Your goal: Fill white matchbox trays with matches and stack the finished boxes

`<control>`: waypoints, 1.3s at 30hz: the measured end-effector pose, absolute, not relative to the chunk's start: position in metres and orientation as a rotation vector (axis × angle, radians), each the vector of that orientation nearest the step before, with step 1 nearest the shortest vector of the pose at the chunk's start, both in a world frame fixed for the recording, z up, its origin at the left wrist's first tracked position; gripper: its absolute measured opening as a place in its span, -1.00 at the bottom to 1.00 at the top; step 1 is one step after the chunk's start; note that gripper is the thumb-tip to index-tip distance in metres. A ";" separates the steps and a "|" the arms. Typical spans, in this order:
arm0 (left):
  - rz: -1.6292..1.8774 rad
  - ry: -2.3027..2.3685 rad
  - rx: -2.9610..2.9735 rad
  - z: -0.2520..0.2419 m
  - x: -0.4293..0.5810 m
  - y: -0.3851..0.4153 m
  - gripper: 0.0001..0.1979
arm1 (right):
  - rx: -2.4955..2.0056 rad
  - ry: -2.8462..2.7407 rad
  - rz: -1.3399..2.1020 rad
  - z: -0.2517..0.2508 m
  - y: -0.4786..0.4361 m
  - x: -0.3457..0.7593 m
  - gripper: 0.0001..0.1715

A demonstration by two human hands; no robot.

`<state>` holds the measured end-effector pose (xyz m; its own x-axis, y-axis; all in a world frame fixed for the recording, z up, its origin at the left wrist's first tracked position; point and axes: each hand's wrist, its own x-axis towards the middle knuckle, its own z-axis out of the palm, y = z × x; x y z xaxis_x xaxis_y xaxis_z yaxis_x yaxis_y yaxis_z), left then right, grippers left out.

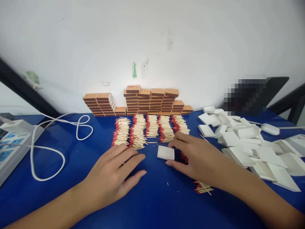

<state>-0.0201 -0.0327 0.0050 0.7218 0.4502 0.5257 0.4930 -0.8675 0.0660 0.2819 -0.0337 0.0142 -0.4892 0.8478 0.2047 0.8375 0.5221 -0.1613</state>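
Observation:
A small white matchbox tray lies on the blue table between my hands. My right hand is at its right end, thumb and fingers spread beside the corners; whether they touch it I cannot make out. My left hand hovers open over the table left of the tray, thumb apart from the fingers. Beyond both hands, red-tipped matches lie in several heaped rows. More matches lie beneath my right forearm, and others are partly hidden under that hand.
Brown matchboxes stand stacked against the white wall. A pile of white trays spreads over the right side. At the left are a power strip and a looping white cable. A white adapter lies at the far right.

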 end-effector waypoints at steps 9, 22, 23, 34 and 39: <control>-0.837 -0.806 -2.943 0.004 -0.015 -0.040 -0.60 | -1.280 -2.540 0.523 0.025 -0.047 0.268 -0.64; -0.760 -0.828 -3.011 0.002 -0.016 -0.038 -0.71 | -2.009 -2.292 -0.053 -0.001 0.002 0.392 -0.64; -0.745 -0.831 -3.012 0.002 -0.016 -0.037 -0.70 | -1.964 -2.307 -0.065 -0.003 0.001 0.392 -0.64; -0.831 -0.864 -2.979 0.004 -0.014 -0.039 -0.75 | -1.702 -2.319 0.189 0.024 -0.004 0.352 -0.83; -0.861 -0.908 -2.947 0.006 -0.013 -0.037 -0.75 | -1.312 -2.355 0.340 0.025 -0.028 0.290 -0.85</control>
<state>-0.0129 -0.0368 0.0059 0.6947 0.5379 0.4775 0.5054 -0.8374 0.2081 0.2902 -0.0281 0.0251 -0.4655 0.8515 0.2415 0.7483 0.5243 -0.4064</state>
